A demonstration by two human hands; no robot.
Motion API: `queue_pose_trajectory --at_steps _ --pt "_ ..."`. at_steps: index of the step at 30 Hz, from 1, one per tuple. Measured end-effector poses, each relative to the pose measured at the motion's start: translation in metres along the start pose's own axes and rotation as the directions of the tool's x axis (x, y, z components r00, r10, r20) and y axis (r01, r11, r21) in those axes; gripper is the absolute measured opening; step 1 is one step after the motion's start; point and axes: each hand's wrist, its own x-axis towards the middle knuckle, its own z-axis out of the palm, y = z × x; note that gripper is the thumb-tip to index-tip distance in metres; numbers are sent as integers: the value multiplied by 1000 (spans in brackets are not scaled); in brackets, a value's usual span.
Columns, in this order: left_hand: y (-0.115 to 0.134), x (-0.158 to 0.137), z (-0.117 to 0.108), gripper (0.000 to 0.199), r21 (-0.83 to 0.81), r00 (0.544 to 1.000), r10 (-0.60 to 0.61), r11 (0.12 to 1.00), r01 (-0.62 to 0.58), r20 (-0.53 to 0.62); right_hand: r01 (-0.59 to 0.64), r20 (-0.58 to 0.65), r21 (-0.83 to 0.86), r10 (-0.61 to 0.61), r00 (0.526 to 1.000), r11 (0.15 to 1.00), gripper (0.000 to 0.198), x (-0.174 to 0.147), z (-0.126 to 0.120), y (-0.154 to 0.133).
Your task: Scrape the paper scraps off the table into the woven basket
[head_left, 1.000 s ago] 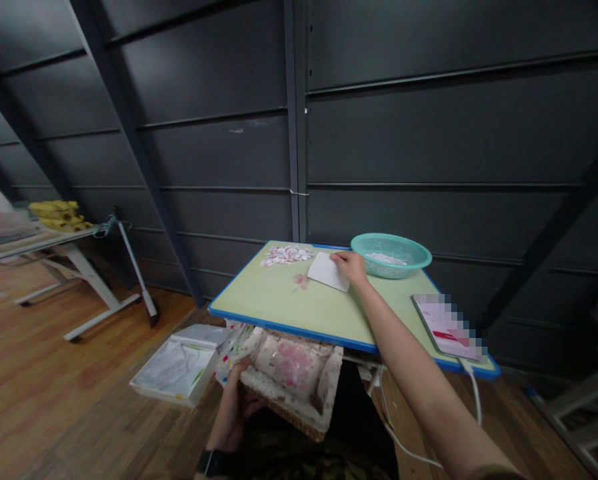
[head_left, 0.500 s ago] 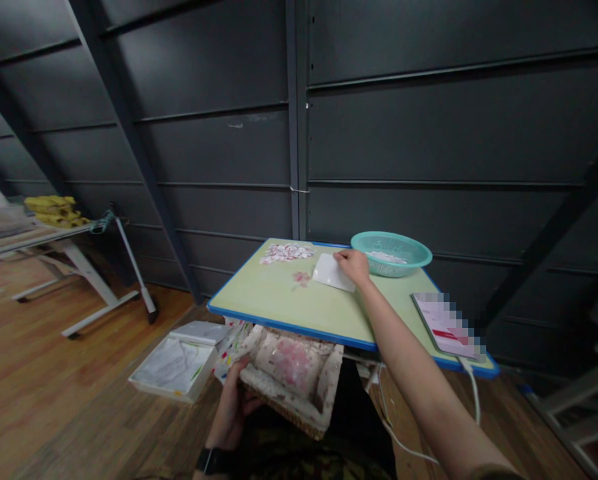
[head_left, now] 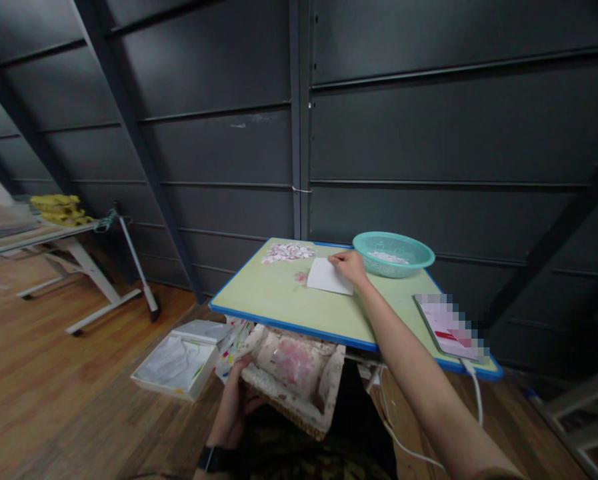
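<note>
My right hand (head_left: pixel 349 267) is closed on the upper edge of a white sheet of paper or card (head_left: pixel 329 278), over the pale yellow-green tabletop (head_left: pixel 279 293). Just left of the sheet, a reddish stain (head_left: pixel 300 277) marks the surface. Low in front of me, my left hand (head_left: pixel 237 390) grips the left side of a stained white box-like basket (head_left: pixel 291 387) with a woven outside. A pinkish patch shows on the basket's inner wall. Its fingers are partly hidden beneath the basket.
A pile of small white and reddish pieces (head_left: pixel 289 252) lies at the table's back left. The turquoise plastic basket (head_left: pixel 393 257) at the back right holds white pieces. A tablet (head_left: pixel 449 327) with a white cable lies at right. An open white box (head_left: pixel 176 367) sits lower left.
My right hand has shifted slightly left, and the white sheet has moved with it, partly covering the reddish stain. My left hand and the woven basket stay almost still.
</note>
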Motion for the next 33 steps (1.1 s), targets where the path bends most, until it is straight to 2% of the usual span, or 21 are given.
queue_pose_trajectory --at_steps 6,15,18,24,29,33 --pt "2 -1 1 21 3 1000 -7 1000 7 -21 35 20 32 -36 999 999 24 0 0 1" --pt "2 -3 2 21 -5 999 -20 1000 20 -35 24 57 75 -28 998 997 23 2 1 2" --pt "2 -2 1 22 -6 999 -16 1000 16 -35 10 19 89 -11 1000 996 24 2 1 3" --pt "4 -4 2 24 -8 999 -21 1000 21 -29 -34 33 31 33 999 999 25 2 -5 2" --pt "5 -6 3 31 -1 999 -16 1000 16 -31 -152 -82 -46 148 986 987 30 5 -18 5" --pt "3 -4 1 36 -5 1000 0 1000 0 -22 -166 -74 -132 157 985 977 30 3 -18 5"
